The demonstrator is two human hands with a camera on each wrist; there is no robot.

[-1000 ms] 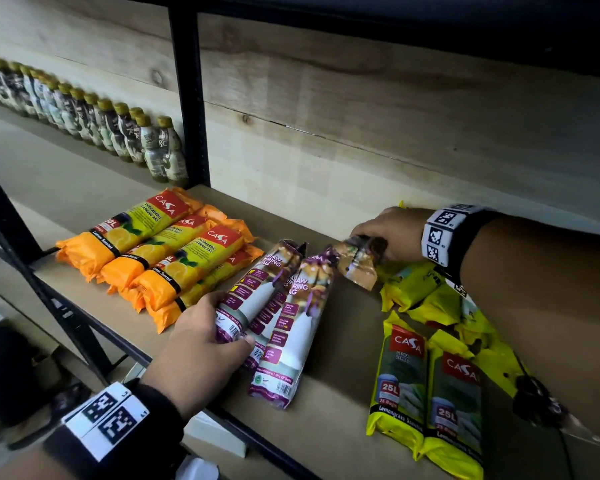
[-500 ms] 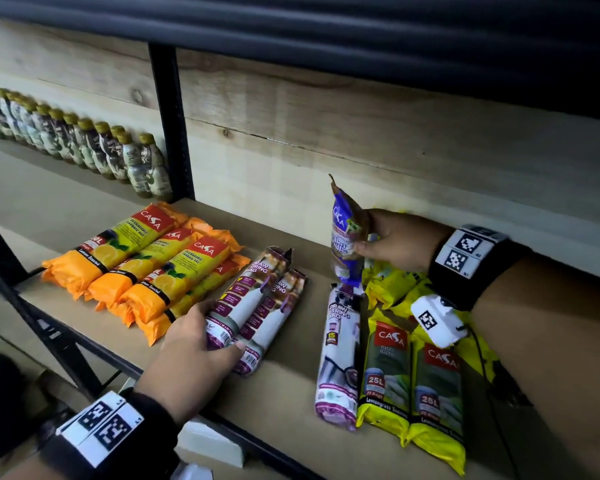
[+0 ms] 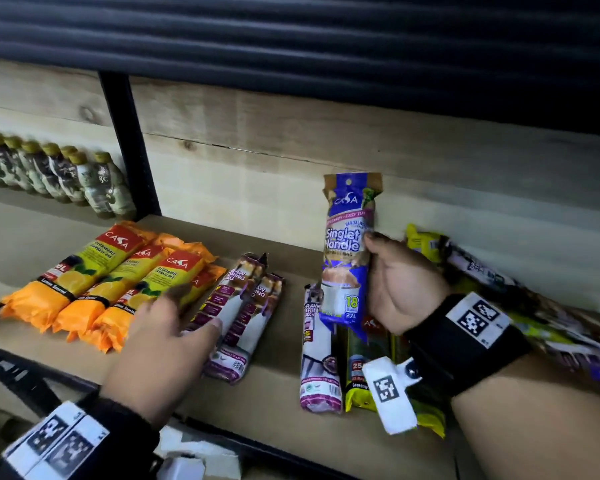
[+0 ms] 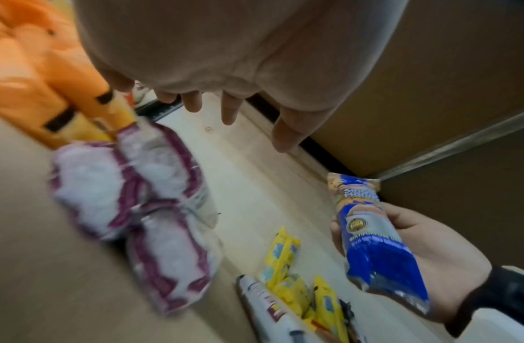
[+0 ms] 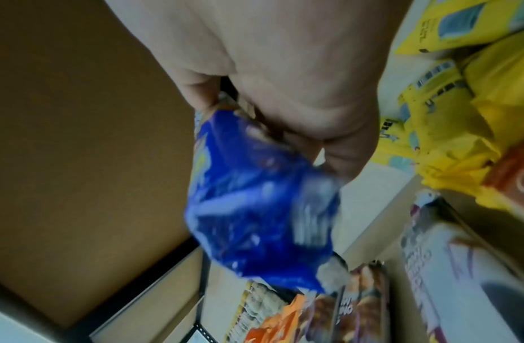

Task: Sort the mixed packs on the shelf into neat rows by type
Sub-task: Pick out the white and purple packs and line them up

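Note:
My right hand point(image 3: 395, 285) grips a blue Singlet Handle pack point(image 3: 347, 258) upright above the shelf, near the back wall; the wrist views show the same blue pack point(image 4: 369, 232) point(image 5: 255, 197). My left hand point(image 3: 167, 327) has its fingers point(image 4: 228, 111) straight and spread, holding nothing, over the near ends of two purple drawstring packs point(image 3: 236, 317). Left of them lie several orange packs point(image 3: 101, 278) in a row. A third purple pack point(image 3: 317, 355) lies beside yellow-green packs point(image 3: 361, 375) under my right wrist.
More yellow packs point(image 3: 426, 240) and mixed packs point(image 3: 534, 313) are heaped at the back right. A black upright post point(image 3: 129, 150) divides the shelf point(image 3: 274, 393) from a row of bottles point(image 3: 59, 174). Bare board shows between the purple packs.
A second ago my right hand held a purple pack; that pack now lies by the yellow-green ones. The blue pack has risen and turned to face me. My left hand has lifted and spread its fingers.

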